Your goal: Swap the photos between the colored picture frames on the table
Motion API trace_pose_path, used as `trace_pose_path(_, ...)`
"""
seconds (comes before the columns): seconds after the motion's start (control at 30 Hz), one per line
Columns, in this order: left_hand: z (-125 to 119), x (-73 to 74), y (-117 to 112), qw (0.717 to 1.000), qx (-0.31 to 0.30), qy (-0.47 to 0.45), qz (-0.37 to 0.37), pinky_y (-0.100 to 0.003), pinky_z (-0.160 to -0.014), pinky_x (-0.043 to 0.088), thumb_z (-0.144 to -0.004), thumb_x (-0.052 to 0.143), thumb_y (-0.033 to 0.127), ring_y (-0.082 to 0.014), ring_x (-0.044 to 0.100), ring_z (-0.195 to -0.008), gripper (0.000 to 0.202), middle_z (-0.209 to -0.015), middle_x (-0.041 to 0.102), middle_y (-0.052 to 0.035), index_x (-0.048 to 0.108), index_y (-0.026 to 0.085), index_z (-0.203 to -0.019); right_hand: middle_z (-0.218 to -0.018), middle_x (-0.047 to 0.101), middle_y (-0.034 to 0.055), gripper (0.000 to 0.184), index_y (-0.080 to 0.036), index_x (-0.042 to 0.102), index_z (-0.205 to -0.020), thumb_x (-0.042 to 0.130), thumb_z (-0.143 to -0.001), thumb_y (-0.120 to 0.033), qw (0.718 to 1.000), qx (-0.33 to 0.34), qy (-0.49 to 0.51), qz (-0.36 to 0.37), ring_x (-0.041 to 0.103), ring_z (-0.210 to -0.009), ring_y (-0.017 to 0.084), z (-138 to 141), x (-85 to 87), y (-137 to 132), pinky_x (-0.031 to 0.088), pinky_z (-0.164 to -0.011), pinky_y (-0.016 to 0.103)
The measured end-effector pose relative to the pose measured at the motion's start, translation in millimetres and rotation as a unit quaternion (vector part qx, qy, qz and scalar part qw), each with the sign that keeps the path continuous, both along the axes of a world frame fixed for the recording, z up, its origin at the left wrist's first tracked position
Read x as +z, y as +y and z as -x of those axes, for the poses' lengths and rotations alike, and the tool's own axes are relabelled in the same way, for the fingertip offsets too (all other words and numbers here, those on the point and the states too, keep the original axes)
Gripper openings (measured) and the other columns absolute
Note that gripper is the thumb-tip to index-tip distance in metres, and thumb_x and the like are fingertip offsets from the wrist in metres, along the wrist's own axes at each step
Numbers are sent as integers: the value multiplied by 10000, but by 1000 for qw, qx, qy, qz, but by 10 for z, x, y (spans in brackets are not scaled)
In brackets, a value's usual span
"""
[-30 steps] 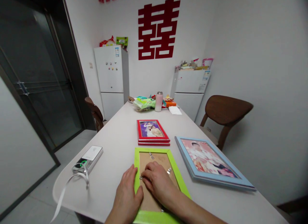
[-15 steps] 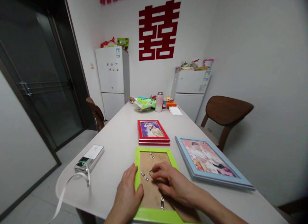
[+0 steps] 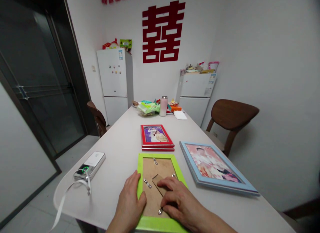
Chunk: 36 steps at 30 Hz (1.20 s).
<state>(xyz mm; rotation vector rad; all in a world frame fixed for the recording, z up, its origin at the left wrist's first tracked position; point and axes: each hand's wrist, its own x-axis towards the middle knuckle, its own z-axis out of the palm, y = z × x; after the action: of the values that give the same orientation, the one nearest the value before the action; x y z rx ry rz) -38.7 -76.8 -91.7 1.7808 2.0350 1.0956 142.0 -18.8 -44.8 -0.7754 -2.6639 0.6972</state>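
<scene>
A lime-green photo frame (image 3: 160, 223) lies back side up on the table, with a brown backing board (image 3: 155, 203) inside it. My left hand (image 3: 130, 199) grips its left edge, thumb resting over the border and fingers along the outside. Bent over the board, my right hand (image 3: 182, 201) has its fingers closed at a small metal clip (image 3: 160, 211) near the bottom, partly covered by them. Other metal clips sit at the top (image 3: 155, 161), left (image 3: 147, 183) and right (image 3: 173, 175) sides. A stand flap (image 3: 156, 179) shows partly beneath my right fingers.
Two stacked red photo frames (image 3: 157, 147) lie just beyond. To the right is a stack of light-blue frames (image 3: 200, 179). A power bank (image 3: 93, 164) with a white strap lies left. A pink bottle (image 3: 163, 106) and snack packets (image 3: 149, 108) stand at the far end. Chairs (image 3: 232, 114) flank the table.
My right hand has slid down the board from the stand flap to the lower clip, which now sits turned at an angle. More of the flap and the right clip show. My left hand stays put.
</scene>
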Motion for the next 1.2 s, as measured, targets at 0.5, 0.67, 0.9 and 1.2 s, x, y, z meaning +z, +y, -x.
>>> trace_pose_path(0.5, 4, 32, -2, 1000, 6, -17, -2, -337, -979, 280, -631, 445, 141, -188, 398, -1125, 516, -1212, 469, -96, 443, 98, -1145, -788, 566, 73, 233, -145, 624, -780, 402, -775, -213, 977, -168, -41, -126, 478, -777, 168, 425, -99, 705, 338, -712, 268)
trace_pose_path(0.67, -6, 32, -1, 1000, 5, -4, 2, -329, -984, 272, -624, 441, 131, -188, 392, -1130, 517, -1214, 468, -99, 451, 89, -1139, -830, 533, 78, 250, -168, 620, -835, 383, -785, -227, 970, -192, -45, -143, 441, -788, 187, 495, -208, 735, 309, -669, 288)
trace_pose_path(0.9, -19, 54, 14, 1000, 6, 20, 13, -342, -976, 283, -624, 426, 121, -201, 399, -1124, 519, -1215, 461, -138, 451, 46, -1136, -867, 524, 54, 253, -247, 615, -916, 396, -790, -235, 970, -188, -48, -147, 429, -816, 181, 482, -204, 704, 300, -681, 285)
trace_pose_path(1.2, -12, 38, 0, 1000, 12, -6, 12, -324, -984, 265, -637, 431, 135, -178, 379, -1141, 515, -1233, 447, -105, 434, 82, -1149, -926, 554, 77, 299, -168, 546, -1032, 425, -765, -230, 977, -176, -18, -120, 465, -870, 182, 401, -64, 554, 328, -756, 284)
